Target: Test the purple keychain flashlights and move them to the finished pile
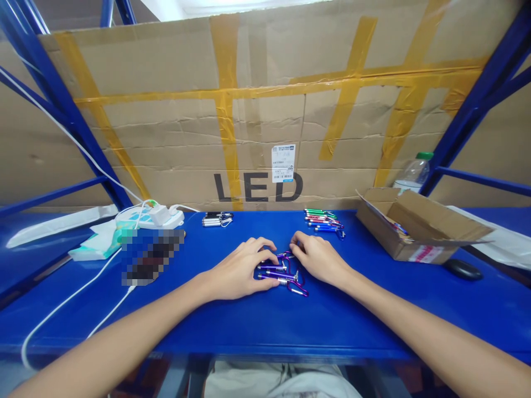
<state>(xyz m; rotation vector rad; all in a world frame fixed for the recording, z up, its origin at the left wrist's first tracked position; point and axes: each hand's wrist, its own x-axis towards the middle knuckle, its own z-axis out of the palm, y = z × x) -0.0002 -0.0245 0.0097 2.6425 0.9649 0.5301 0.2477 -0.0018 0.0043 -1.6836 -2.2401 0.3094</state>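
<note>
Several purple keychain flashlights (282,275) with carabiner clips lie in a small row on the blue table. My left hand (244,268) spans the row from the left, thumb at its near side and bent fingers at its far side, with flashlights between them. At the far right end of the row is my right hand (319,257). Its fingers are curled together at a purple clip, and the fingertips partly hide what they pinch. Behind my hands lies a row of green, red and blue keychain flashlights (323,219). Black and silver ones (216,219) lie to its left.
An open cardboard box (427,232) stands on the right, with a black computer mouse (463,269) beside it and a green-capped bottle (415,172) behind. On the left are a white power strip (160,215), cables and a tissue pack (97,241). A tall cardboard sheet (182,149) closes the back.
</note>
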